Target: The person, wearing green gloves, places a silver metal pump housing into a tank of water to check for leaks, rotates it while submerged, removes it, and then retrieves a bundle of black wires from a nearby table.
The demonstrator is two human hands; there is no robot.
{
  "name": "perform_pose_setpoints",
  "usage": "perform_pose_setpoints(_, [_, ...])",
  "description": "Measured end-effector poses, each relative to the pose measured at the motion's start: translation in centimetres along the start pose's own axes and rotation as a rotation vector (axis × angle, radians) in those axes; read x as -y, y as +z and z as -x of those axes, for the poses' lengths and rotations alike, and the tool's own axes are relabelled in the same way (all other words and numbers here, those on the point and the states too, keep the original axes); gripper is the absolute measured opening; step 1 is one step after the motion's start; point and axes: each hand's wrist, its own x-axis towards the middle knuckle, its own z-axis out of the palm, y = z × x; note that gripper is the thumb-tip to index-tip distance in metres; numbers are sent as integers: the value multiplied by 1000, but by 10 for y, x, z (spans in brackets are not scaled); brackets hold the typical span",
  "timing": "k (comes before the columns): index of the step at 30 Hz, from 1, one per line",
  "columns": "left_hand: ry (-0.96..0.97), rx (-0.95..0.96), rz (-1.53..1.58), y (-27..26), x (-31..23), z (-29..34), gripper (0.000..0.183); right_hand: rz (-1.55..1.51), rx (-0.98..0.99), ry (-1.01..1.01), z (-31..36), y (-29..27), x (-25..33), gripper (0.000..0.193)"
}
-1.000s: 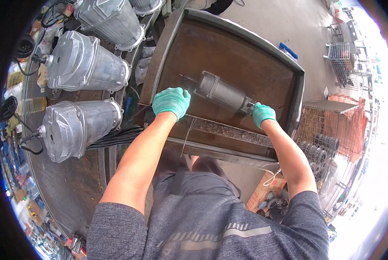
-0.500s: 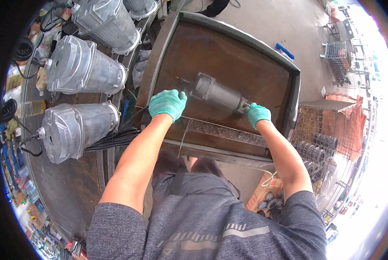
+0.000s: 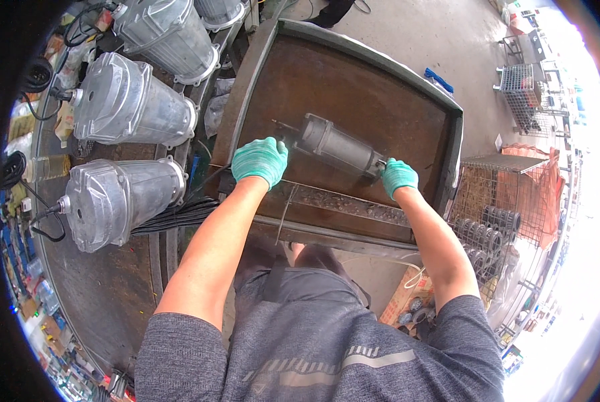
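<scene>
A grey cylindrical metal motor housing [image 3: 337,145] lies slantwise in a brown-bottomed, raised-rim tank [image 3: 455,144]; its outline looks dulled, as if under murky liquid. At its right end, my right hand [image 3: 399,175], in a green glove, is closed around the end by a small metal fitting [image 3: 381,163]. My left hand [image 3: 260,161], gloved the same way, is closed beside the housing's left end. A dark cable [image 3: 214,176] runs to that hand from the left. What its fingers hold is hidden. A thin rod-like piece [image 3: 284,126] sticks out beyond the housing's left end.
Several larger silver motor housings [image 3: 122,201] with black cables stand on the bench [image 3: 105,288] at left. A perforated metal strip [image 3: 350,204] crosses the tank's near side. Wire cages [image 3: 508,167] holding black ringed parts are at right. A cardboard box [image 3: 404,301] sits low, near my right arm.
Almost nothing differs. The housing and my right hand have shifted very slightly; my left hand stays in place.
</scene>
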Motion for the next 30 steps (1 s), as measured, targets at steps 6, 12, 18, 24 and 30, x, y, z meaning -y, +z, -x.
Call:
perform_pose_setpoints(6, [21, -49, 58, -1, 3, 3, 44, 58, -53, -66, -5, -18, 1, 34])
perform_pose_setpoints(12, [2, -181, 146, 10, 8, 1, 43, -308, -190, -368, -1, -69, -17, 24])
perform_pose_setpoints(18, [45, -280, 195, 10, 18, 6, 43, -388, -248, -451, 66, -189, -2, 24])
perform_pose_setpoints(24, [74, -343, 362, 11, 25, 6, 44, -286, -355, -416, 127, -255, -18, 29])
perform_pose_setpoints(30, [402, -457, 1020, 6, 54, 8, 37, -392, -437, -418, 177, -285, -47, 24])
